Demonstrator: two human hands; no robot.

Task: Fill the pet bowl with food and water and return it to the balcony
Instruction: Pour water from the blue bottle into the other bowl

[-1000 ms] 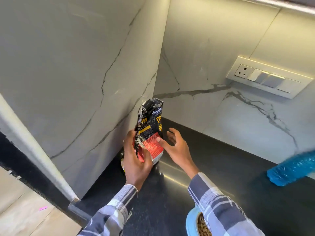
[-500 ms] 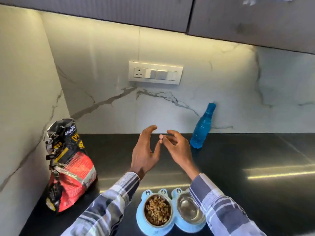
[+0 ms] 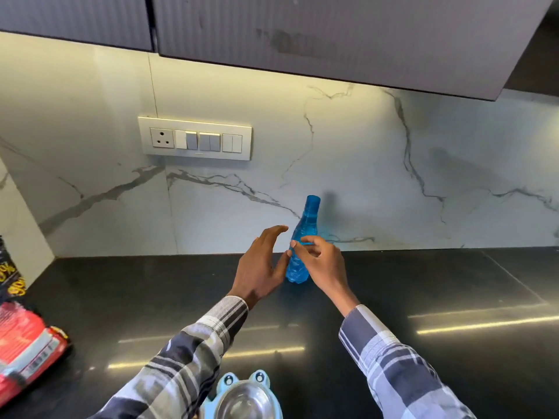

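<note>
A blue plastic water bottle (image 3: 305, 219) stands upright on the black counter (image 3: 438, 285) against the marble wall. My left hand (image 3: 261, 267) is just left of the bottle, fingers spread, holding nothing. My right hand (image 3: 323, 261) is in front of the bottle's lower half, fingers apart, at or very near its side. At the bottom edge sits the light blue pet bowl (image 3: 230, 381); its steel cup (image 3: 245, 402) looks empty and its other cup is hidden by my left sleeve. The red and black pet food bag (image 3: 24, 343) stands at the far left.
A white socket and switch plate (image 3: 195, 138) is on the wall behind. Dark overhead cabinets (image 3: 302, 28) hang above the counter. A side wall (image 3: 18, 207) closes the counter's left end.
Both hands left the food bag, which now stands alone at the left. They moved right and forward to the blue bottle. The view turned right.
</note>
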